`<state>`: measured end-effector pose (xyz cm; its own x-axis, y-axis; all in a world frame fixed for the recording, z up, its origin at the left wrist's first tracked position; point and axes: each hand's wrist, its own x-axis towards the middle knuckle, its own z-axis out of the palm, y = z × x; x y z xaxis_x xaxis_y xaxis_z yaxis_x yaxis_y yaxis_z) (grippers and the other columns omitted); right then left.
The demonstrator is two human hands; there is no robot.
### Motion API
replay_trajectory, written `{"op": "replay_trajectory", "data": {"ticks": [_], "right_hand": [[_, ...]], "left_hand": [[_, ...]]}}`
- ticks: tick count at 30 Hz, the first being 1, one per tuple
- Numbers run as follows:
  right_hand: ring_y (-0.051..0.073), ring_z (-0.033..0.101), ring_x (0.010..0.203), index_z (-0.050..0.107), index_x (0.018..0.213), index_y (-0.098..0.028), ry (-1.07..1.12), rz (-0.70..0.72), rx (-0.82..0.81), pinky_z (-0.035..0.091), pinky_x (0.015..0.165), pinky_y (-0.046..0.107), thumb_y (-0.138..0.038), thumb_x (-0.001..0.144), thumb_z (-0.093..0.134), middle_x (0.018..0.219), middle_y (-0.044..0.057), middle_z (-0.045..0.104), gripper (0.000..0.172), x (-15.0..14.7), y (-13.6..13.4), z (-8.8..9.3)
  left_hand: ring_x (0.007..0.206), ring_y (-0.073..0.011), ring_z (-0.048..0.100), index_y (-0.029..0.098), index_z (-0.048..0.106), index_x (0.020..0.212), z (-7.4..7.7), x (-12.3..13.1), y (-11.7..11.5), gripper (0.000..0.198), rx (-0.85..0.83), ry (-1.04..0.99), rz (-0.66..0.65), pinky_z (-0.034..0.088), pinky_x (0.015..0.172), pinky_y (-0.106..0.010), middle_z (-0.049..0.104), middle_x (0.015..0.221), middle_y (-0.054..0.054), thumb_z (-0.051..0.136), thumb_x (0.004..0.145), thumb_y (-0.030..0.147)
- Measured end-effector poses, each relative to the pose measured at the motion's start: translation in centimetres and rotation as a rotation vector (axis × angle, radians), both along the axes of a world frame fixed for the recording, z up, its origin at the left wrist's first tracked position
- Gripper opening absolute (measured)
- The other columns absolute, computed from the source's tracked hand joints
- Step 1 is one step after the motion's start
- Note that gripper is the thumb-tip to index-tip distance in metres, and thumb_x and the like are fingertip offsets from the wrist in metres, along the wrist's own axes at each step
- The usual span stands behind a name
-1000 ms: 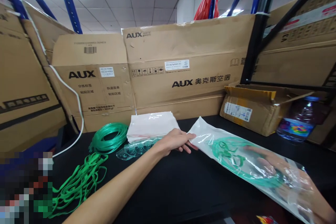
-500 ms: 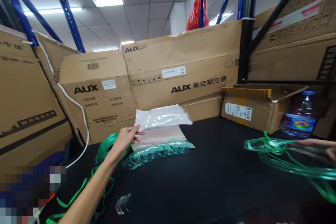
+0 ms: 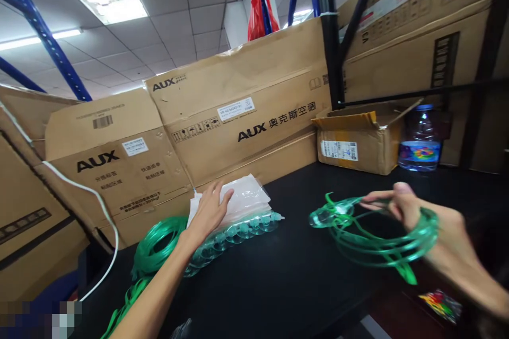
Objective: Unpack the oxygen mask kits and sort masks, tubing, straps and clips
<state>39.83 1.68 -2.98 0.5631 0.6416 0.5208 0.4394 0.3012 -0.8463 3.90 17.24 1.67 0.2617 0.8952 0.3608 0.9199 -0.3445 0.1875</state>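
My left hand (image 3: 211, 206) lies with spread fingers on white plastic packets (image 3: 248, 193) at the centre of the black table. Below the packets runs a row of clear green masks (image 3: 238, 233), partly hidden by my left arm. A coil of green tubing (image 3: 157, 246) rests left of that arm. On the right, my right hand (image 3: 409, 212) is closed on a looped green tube (image 3: 382, 254), whose coils hang round the fingers and wrist. A clear green mask with a green strap (image 3: 332, 214) is at the tube's left end.
Large cardboard boxes (image 3: 246, 85) stand along the back. At the back right are a small open carton (image 3: 353, 140) and a water bottle (image 3: 420, 140). A white cable (image 3: 101, 204) hangs at left. A colourful packet (image 3: 441, 304) lies low at right.
The view has shifted right. My left hand has gone from holding the top packet's edge to lying flat on the packets. My right hand and its tube have come further into view.
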Motion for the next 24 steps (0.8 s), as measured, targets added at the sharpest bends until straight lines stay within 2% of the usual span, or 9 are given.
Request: {"op": "replay_trajectory", "data": {"ticks": [1, 3, 6, 8, 10, 15, 19, 21, 24], "right_hand": [[0.028, 0.075, 0.082, 0.046, 0.048, -0.022, 0.105, 0.094, 0.005, 0.063, 0.083, 0.04, -0.074, 0.089, 0.049, 0.081, 0.012, 0.075, 0.066, -0.9, 0.2, -0.2], [0.028, 0.072, 0.083, 0.048, 0.049, -0.021, 0.231, 0.256, 0.003, 0.062, 0.086, 0.04, -0.077, 0.081, 0.058, 0.079, 0.011, 0.073, 0.066, -2.1, 0.8, -1.1], [0.026, 0.069, 0.081, 0.066, 0.065, -0.018, 0.261, 0.371, -0.016, 0.06, 0.083, 0.038, -0.074, 0.081, 0.062, 0.082, 0.009, 0.072, 0.058, -2.9, 1.4, -2.9], [0.025, 0.068, 0.082, 0.072, 0.076, -0.018, 0.228, 0.402, -0.052, 0.058, 0.081, 0.036, -0.071, 0.085, 0.06, 0.084, 0.009, 0.071, 0.055, -2.8, 1.6, -3.8], [0.024, 0.066, 0.081, 0.072, 0.078, -0.017, 0.176, 0.409, -0.094, 0.056, 0.077, 0.033, -0.069, 0.09, 0.055, 0.083, 0.008, 0.07, 0.055, -2.5, 1.8, -4.4], [0.017, 0.056, 0.068, 0.068, 0.081, -0.019, 0.002, 0.4, -0.142, 0.046, 0.065, 0.029, -0.062, 0.098, 0.045, 0.078, 0.004, 0.064, 0.052, -1.9, 1.9, -4.9], [0.015, 0.047, 0.063, 0.065, 0.083, -0.02, -0.147, 0.439, -0.141, 0.039, 0.061, 0.028, -0.054, 0.103, 0.04, 0.07, 0.0, 0.054, 0.047, -1.8, 1.6, -4.8], [0.015, 0.048, 0.064, 0.065, 0.084, -0.02, -0.225, 0.474, -0.127, 0.039, 0.062, 0.028, -0.051, 0.104, 0.038, 0.07, -0.001, 0.053, 0.046, -1.9, 1.4, -4.5], [0.016, 0.056, 0.072, 0.064, 0.083, -0.019, -0.337, 0.556, -0.115, 0.043, 0.068, 0.028, -0.047, 0.105, 0.038, 0.082, 0.003, 0.061, 0.044, -2.1, 1.2, -4.2]], "left_hand": [[0.149, -0.0333, 0.031, 0.021, 0.037, 0.154, -0.4, 0.8, 1.0, 0.065, -0.054, 0.034, 0.016, 0.027, 0.119, -0.056, 0.033, 0.163, -0.014, 0.029, 0.103, 0.061], [0.146, -0.0372, 0.035, 0.021, 0.041, 0.152, -1.3, 1.8, 2.8, 0.063, -0.163, 0.1, 0.064, 0.03, 0.115, -0.063, 0.035, 0.162, -0.016, 0.041, 0.101, 0.059], [0.133, -0.0344, 0.051, 0.019, 0.052, 0.142, -2.7, 1.9, 4.7, 0.053, -0.291, 0.202, 0.095, 0.04, 0.109, -0.061, 0.049, 0.15, -0.014, 0.059, 0.098, 0.047], [0.127, -0.0329, 0.056, 0.018, 0.056, 0.137, -3.3, 1.5, 5.5, 0.047, -0.347, 0.265, 0.098, 0.046, 0.104, -0.057, 0.054, 0.144, -0.012, 0.062, 0.097, 0.041], [0.124, -0.0321, 0.058, 0.018, 0.057, 0.135, -3.7, 1.3, 6.1, 0.044, -0.388, 0.324, 0.104, 0.049, 0.102, -0.055, 0.055, 0.141, -0.012, 0.063, 0.097, 0.039], [0.126, -0.0321, 0.056, 0.019, 0.054, 0.138, -4.1, 1.4, 7.3, 0.046, -0.466, 0.446, 0.117, 0.048, 0.103, -0.056, 0.052, 0.145, -0.013, 0.063, 0.097, 0.038], [0.128, -0.0325, 0.054, 0.02, 0.052, 0.141, -4.4, 1.8, 7.4, 0.049, -0.493, 0.495, 0.114, 0.046, 0.105, -0.058, 0.05, 0.147, -0.013, 0.062, 0.097, 0.039], [0.127, -0.032, 0.055, 0.019, 0.053, 0.14, -4.3, 2.0, 7.1, 0.048, -0.48, 0.492, 0.106, 0.047, 0.104, -0.057, 0.051, 0.146, -0.013, 0.062, 0.097, 0.039], [0.121, -0.0297, 0.06, 0.018, 0.056, 0.135, -3.4, 2.3, 6.5, 0.044, -0.428, 0.452, 0.087, 0.051, 0.1, -0.054, 0.056, 0.14, -0.013, 0.063, 0.097, 0.038]]}}
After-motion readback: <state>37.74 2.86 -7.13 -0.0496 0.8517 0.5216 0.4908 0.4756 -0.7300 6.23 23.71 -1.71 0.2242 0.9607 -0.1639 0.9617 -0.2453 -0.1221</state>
